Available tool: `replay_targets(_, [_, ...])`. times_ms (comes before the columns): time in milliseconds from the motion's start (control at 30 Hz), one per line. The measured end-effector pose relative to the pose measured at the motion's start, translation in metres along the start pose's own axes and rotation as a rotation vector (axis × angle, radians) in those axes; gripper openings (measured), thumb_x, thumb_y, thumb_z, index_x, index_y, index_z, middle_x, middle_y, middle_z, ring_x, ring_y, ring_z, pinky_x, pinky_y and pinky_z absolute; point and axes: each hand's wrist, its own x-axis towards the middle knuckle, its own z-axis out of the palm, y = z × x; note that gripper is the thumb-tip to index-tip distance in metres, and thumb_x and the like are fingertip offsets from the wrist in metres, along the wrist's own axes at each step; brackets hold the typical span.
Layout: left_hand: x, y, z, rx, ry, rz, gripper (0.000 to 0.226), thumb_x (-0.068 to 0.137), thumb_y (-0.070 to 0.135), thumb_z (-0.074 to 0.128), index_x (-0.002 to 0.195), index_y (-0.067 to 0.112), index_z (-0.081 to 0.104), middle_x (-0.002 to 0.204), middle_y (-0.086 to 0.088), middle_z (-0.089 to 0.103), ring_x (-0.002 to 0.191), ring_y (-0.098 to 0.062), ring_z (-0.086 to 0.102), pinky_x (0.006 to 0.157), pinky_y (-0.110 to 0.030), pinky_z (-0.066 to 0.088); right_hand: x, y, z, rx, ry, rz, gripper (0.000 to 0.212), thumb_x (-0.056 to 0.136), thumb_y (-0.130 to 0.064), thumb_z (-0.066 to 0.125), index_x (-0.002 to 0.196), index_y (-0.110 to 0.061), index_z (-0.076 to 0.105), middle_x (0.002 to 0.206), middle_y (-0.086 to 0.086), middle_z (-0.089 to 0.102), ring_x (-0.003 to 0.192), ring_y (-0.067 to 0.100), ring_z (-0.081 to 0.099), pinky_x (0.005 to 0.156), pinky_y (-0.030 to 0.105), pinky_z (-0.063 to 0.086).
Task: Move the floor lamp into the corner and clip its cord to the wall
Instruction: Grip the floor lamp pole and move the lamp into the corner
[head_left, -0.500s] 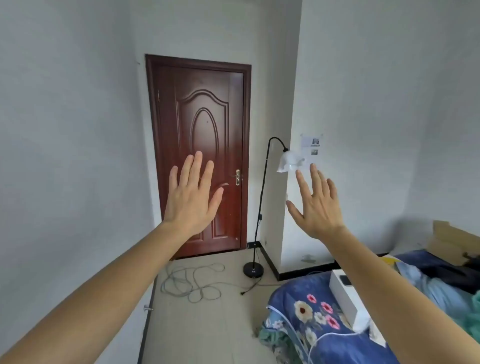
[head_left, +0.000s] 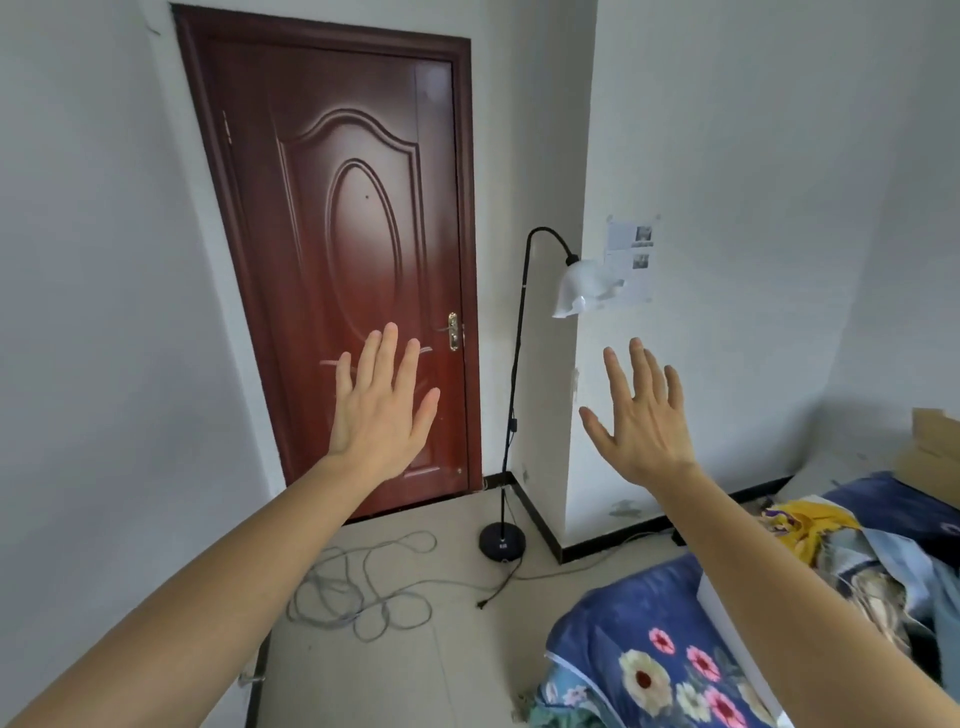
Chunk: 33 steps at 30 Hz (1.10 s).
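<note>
I hold my left hand and right hand spread and empty, reaching for the floor lamp by the door frame, cord tangled on the floor.

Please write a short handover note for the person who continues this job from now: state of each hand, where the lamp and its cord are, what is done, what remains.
Left hand: open, fingers spread, raised in the air, holds nothing.
Right hand: open, fingers spread, raised, holds nothing.
Floor lamp: upright, its round base on the floor beside the outer wall corner, right of the door. Neither hand touches it.
Cord: lies in loose loops on the floor in front of the door; the black plug end lies loose, not plugged in.
Done: nothing visible yet.
Left: carry the lamp to the corner, then clip the cord to the wall. No clips are visible.
</note>
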Motion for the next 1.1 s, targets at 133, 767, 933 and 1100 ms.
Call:
replay_targets(133, [0.079, -0.013, 0.071, -0.027, -0.086, -0.051, 0.067, 0.101, 0.050, 0.025, 0.153, 0.008, 0.030, 0.162, -0.021, 0.022, 0.150, -0.036, 0.019, 0.117, -0.060, 0.023, 0.077, 0.017, 0.069, 0.014, -0.079, 0.018, 0.083, 0.095, -0.062, 0.020, 0.160, -0.012, 0.008, 0.165, 0.025, 0.010, 0.152, 0.041, 0.014, 0.122, 0.057, 0.014])
replay_targets(767, [0.379, -0.104, 0.403, -0.244, -0.093, 0.021, 0.067, 0.101, 0.051, 0.024, 0.153, 0.009, 0.030, 0.163, -0.018, 0.021, 0.151, -0.034, 0.019, 0.118, -0.056, 0.020, 0.409, 0.023, 0.363, 0.067, -0.291, 0.045, 0.079, 0.100, -0.054, 0.039, 0.160, -0.013, 0.007, 0.166, 0.019, 0.015, 0.151, 0.034, 0.022, 0.116, 0.045, 0.030])
replay_targets(933, [0.480, -0.099, 0.489, -0.303, -0.130, 0.110, 0.064, 0.103, 0.047, 0.030, 0.154, 0.009, 0.029, 0.163, -0.017, 0.021, 0.151, -0.033, 0.019, 0.117, -0.051, 0.019, 0.472, 0.040, 0.424, 0.090, -0.408, 0.092, 0.076, 0.102, -0.053, 0.040, 0.160, -0.016, 0.006, 0.166, 0.015, 0.019, 0.148, 0.033, 0.028, 0.115, 0.045, 0.033])
replay_targets(1100, [0.534, -0.065, 0.582, -0.492, -0.296, 0.095, 0.067, 0.102, 0.049, 0.029, 0.156, 0.011, 0.018, 0.166, -0.015, 0.012, 0.153, -0.030, 0.011, 0.121, -0.047, 0.014, 0.497, 0.063, 0.491, 0.105, -0.558, 0.106, 0.077, 0.101, -0.051, 0.042, 0.160, -0.017, 0.004, 0.166, 0.014, 0.019, 0.147, 0.032, 0.031, 0.117, 0.043, 0.031])
